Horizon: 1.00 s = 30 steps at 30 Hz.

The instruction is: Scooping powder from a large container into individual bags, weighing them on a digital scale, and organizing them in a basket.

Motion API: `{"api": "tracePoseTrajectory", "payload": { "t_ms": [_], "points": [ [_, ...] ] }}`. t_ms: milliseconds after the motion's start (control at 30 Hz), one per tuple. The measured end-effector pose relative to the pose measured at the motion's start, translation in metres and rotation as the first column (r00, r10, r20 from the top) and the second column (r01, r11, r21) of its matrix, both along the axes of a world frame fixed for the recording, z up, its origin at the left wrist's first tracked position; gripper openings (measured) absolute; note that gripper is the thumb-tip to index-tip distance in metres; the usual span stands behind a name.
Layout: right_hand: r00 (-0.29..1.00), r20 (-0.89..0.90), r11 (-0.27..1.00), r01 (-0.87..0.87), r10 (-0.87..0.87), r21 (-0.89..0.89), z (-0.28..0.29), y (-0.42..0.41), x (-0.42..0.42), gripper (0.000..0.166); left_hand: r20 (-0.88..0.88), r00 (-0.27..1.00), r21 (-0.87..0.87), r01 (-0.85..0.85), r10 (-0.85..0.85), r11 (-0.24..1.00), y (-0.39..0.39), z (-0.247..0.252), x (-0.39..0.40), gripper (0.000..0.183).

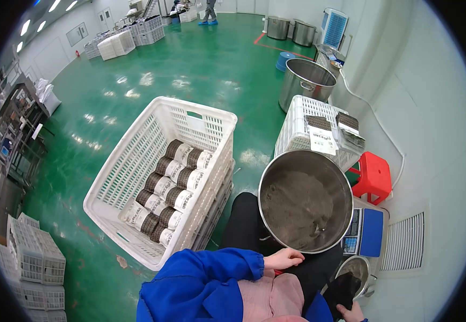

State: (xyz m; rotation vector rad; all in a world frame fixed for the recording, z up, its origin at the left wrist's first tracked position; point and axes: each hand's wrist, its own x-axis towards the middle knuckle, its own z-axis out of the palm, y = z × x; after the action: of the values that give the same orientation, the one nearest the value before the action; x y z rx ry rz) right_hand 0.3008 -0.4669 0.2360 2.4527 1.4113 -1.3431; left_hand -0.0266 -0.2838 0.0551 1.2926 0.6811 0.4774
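My left hand [284, 258] rests over my lap, palm down with bent fingers, just below the near rim of a large stainless steel pot [349, 225]. Its palm is hidden. Greyish-brown powder [297, 205] covers the pot's bottom, and a small shiny metal piece pokes out of it. At the lower right, my right hand [351, 312] grips a black pouch [342, 287]. That pouch tilts over a small metal pot [365, 263], which also has powder in it. The small pot is beside a weighing scale with a blue platform [371, 232].
A white plastic crate [116, 177], stacked on others at my left, holds several dark packs with white labels [172, 169]. An upturned crate [285, 131] bears flat packs [351, 135]. Beside it are a red stool [371, 175] and another steel pot [297, 90]. A person [209, 12] stands far off.
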Motion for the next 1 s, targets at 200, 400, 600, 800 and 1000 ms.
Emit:
{"api": "tracePoseTrajectory", "payload": {
  "t_ms": [200, 400, 600, 800, 1000],
  "points": [
    [0.996, 0.004, 0.991, -0.092, 0.093, 0.096, -0.059, 0.0, 0.029, 0.064, -0.012, 0.998, 0.019, -0.063, 0.063, 0.998, 0.006, 0.003, -0.011, 0.037],
    [0.988, 0.116, 0.973, 0.121, -0.099, -0.198, -0.061, -0.007, 0.03, 0.083, -0.016, 0.997, 0.03, -0.078, 0.078, 0.997, 0.009, -0.001, -0.016, 0.037],
    [0.991, 0.092, 0.966, 0.119, -0.1, -0.23, -0.072, 0.011, 0.037, 0.087, 0.004, 0.996, -0.032, -0.087, 0.087, 0.996, 0.011, -0.007, -0.012, 0.036],
    [0.988, 0.071, 0.975, 0.146, -0.136, -0.166, -0.095, 0.016, 0.048, 0.082, -0.058, 0.995, 0.023, -0.081, 0.083, 0.996, 0.013, -0.011, -0.013, 0.035],
    [0.984, 0.036, 0.978, 0.179, -0.176, -0.111, -0.134, 0.016, 0.059, 0.078, -0.083, 0.993, -0.007, -0.081, 0.08, 0.997, 0.011, -0.008, -0.013, 0.036]
  ]
}}
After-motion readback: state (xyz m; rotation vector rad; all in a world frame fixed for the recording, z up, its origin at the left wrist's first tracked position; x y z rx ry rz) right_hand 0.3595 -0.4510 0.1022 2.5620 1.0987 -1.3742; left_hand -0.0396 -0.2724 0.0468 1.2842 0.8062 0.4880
